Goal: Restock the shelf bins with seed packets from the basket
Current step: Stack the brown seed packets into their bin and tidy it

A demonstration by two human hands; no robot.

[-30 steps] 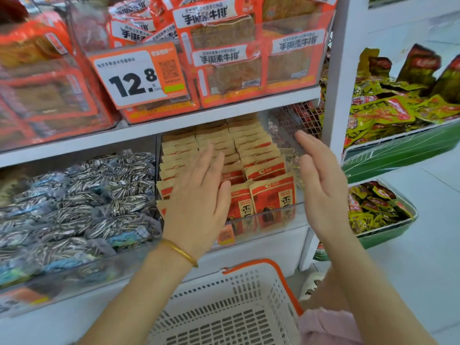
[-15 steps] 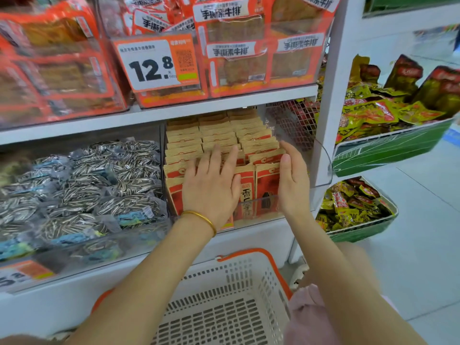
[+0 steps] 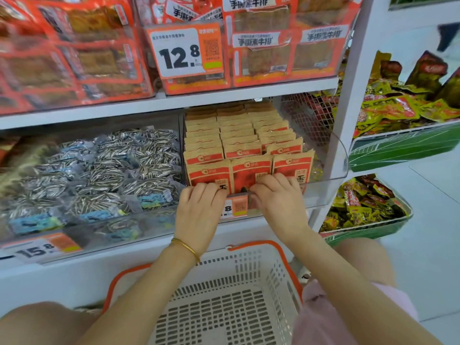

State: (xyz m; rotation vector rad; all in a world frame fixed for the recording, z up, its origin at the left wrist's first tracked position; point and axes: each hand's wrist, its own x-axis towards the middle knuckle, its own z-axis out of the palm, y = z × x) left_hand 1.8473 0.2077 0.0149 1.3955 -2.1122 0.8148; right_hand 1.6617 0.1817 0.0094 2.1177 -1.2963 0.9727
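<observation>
- Since the basket at the bottom of the frame shows no packets in the part I can see, I'd guess this is just the final tidy-up of the seed packets. They sit in three neat rows in the clear bin at centre frame.
- Left hand and right hand are close together but not touching. Their fingers curl over the bin's front lip, tips against the front row, with the price tag peeking out between them. Can't tell if they're actually pinching any packets.
- To do it well imo: nudge the front row back evenly with both hands, keep the faces upright and flush, and don't crease the paper tops.
- Versus half a second ago: the left hand is off the top of the stack, the right hand is off its right side, and both are down at the front edge.
</observation>
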